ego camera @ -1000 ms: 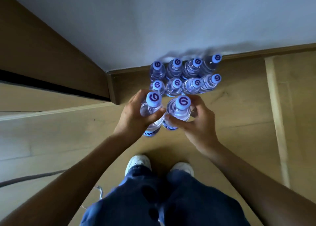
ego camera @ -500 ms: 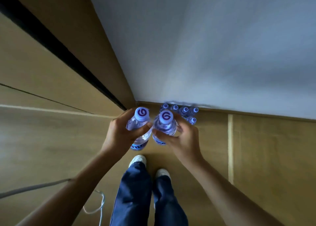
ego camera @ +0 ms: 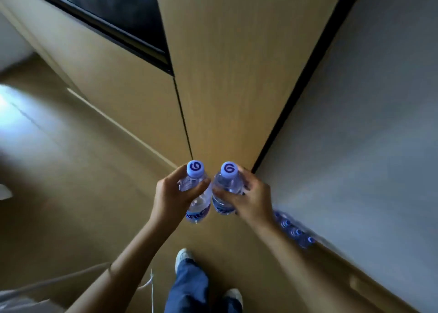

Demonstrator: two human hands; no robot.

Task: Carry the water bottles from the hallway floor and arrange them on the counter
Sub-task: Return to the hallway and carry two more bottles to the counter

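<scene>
The left hand (ego camera: 169, 197) has its fingers clamped round one water bottle (ego camera: 196, 194), held upright with its cap on top. The right hand (ego camera: 252, 198) grips a second bottle (ego camera: 226, 191) the same way, just beside the first, the two nearly touching. Both are held above the floor (ego camera: 71, 194), in front of a wooden panel (ego camera: 232, 87). The remaining bottles (ego camera: 296, 232) stand on the floor along the grey wall (ego camera: 367, 134), right of the held pair, blurred.

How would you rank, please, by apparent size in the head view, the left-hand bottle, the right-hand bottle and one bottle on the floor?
1-2. left-hand bottle and right-hand bottle: alike, unranked.
3. floor bottles: each looks far smaller, but they are farther from the camera, so true size is unsure.
</scene>
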